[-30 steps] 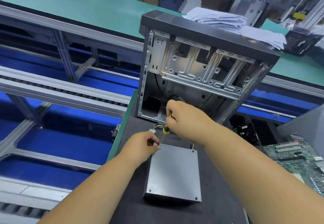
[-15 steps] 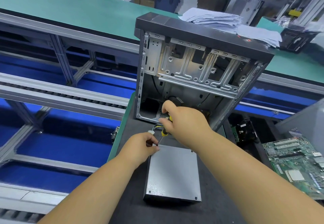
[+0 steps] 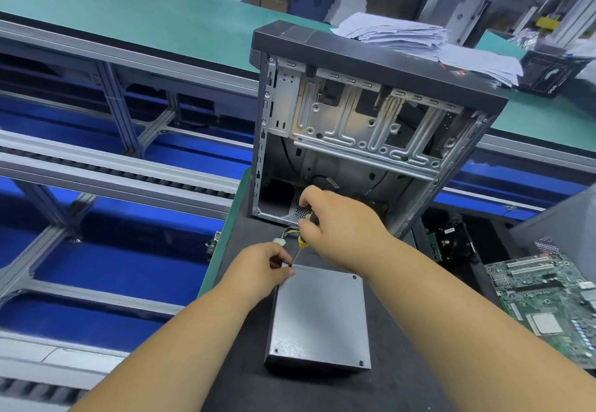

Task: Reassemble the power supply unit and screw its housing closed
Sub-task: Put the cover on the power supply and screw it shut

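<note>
While the power supply unit (image 3: 319, 318) lay flat on the dark mat (image 3: 245, 379) nearest the person, its grey lid already on and screw heads showing at three corners, the work sat at the far-left corner. There the left hand (image 3: 263, 271) pinched its fingertips around the tip of the screwdriver (image 3: 298, 249), steadying it over what I judged to be the last screw, too small to make out. Just beyond, the right hand (image 3: 338, 228) curled around the yellow-and-black handle. Against the frames from a second before, both hands and the tool had barely shifted; only the view had drifted a little, which suggested the screw was being turned in place and the closing step was nearly done. A wire bundle (image 3: 285, 237) trailed from the unit toward the open computer case (image 3: 371, 115) standing behind, with a stack of papers (image 3: 419, 37) farther back.
</note>
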A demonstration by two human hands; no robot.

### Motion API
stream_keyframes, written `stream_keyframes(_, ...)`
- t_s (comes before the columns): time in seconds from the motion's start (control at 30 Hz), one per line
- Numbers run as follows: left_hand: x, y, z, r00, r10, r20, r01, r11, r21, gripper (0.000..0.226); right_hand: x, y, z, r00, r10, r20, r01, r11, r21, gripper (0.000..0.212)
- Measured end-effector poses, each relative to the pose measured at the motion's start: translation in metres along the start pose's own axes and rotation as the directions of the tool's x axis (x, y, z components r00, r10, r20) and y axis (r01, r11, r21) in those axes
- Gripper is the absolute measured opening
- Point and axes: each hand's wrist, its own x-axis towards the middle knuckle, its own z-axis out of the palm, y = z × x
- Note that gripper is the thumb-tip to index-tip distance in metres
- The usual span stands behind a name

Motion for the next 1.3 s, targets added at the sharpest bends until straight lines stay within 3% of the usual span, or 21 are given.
stream_keyframes(0.07, 0.0002, 0.0004, 0.0000, 1.000, 0.002, 0.001, -0.002, 1.000, 0.002, 0.012, -0.0003, 0.0002, -0.0020, 0.999, -0.036, 0.009, 0.035, 0.998, 0.058, 0.030)
stream_keyframes(0.23, 0.0001, -0.0001, -0.0001, 1.000, 0.001, 0.001, -0.001, 1.000, -0.011, 0.013, -0.0010, -0.0001, 0.0008, 0.999, 0.004, -0.038, -0.010, 0.987, -0.162, 0.035)
stream_keyframes(0.37, 0.0002, -0.0009, 0.0000, 1.000, 0.003, 0.002, -0.003, 1.000, -0.011, 0.014, -0.0024, -0.0003, -0.0031, 1.000, -0.024, 0.004, 0.023, 0.996, 0.089, 0.035)
stream_keyframes(0.43, 0.0006, -0.0010, -0.0001, 1.000, 0.001, 0.002, -0.001, 1.000, -0.001, 0.013, -0.0016, -0.0014, -0.0030, 0.998, -0.055, -0.009, 0.055, 0.998, 0.020, 0.035)
stream_keyframes(0.53, 0.0013, -0.0009, 0.0004, 1.000, 0.000, 0.003, 0.000, 1.000, -0.002, 0.013, -0.0002, -0.0012, -0.0025, 1.000, 0.010, -0.026, -0.014, 0.990, -0.143, 0.035)
stream_keyframes(0.67, 0.0015, -0.0012, 0.0004, 1.000, -0.001, 0.005, 0.001, 1.000, -0.001, 0.014, -0.0025, 0.0007, -0.0016, 1.000, 0.021, 0.008, -0.021, 0.999, 0.042, 0.026)
stream_keyframes(0.73, 0.0014, -0.0012, 0.0004, 1.000, 0.000, 0.005, 0.000, 1.000, 0.010, 0.015, -0.0020, 0.0009, -0.0036, 1.000, -0.011, 0.020, 0.010, 0.998, 0.068, 0.031)
stream_keyframes(0.9, 0.0005, -0.0014, 0.0003, 1.000, -0.002, -0.001, 0.002, 1.000, 0.001, 0.012, -0.0012, 0.0003, -0.0027, 1.000, 0.010, 0.004, -0.010, 0.998, -0.065, 0.043)
stream_keyframes(1.07, 0.0002, 0.0001, 0.0004, 1.000, -0.001, 0.001, 0.001, 1.000, -0.004, 0.013, -0.0041, 0.0015, -0.0030, 1.000, -0.016, 0.001, 0.016, 1.000, 0.026, 0.046)
stream_keyframes(1.2, -0.0001, -0.0005, -0.0004, 1.000, 0.001, 0.001, -0.001, 1.000, 0.004, 0.012, 0.0007, 0.0004, -0.0062, 1.000, 0.005, 0.025, -0.003, 0.997, -0.073, 0.024)
stream_keyframes(1.3, -0.0003, -0.0005, -0.0006, 1.000, 0.004, 0.006, -0.004, 1.000, 0.004, 0.012, 0.0009, -0.0017, -0.0056, 0.999, 0.013, 0.043, -0.007, 0.991, -0.137, 0.034)
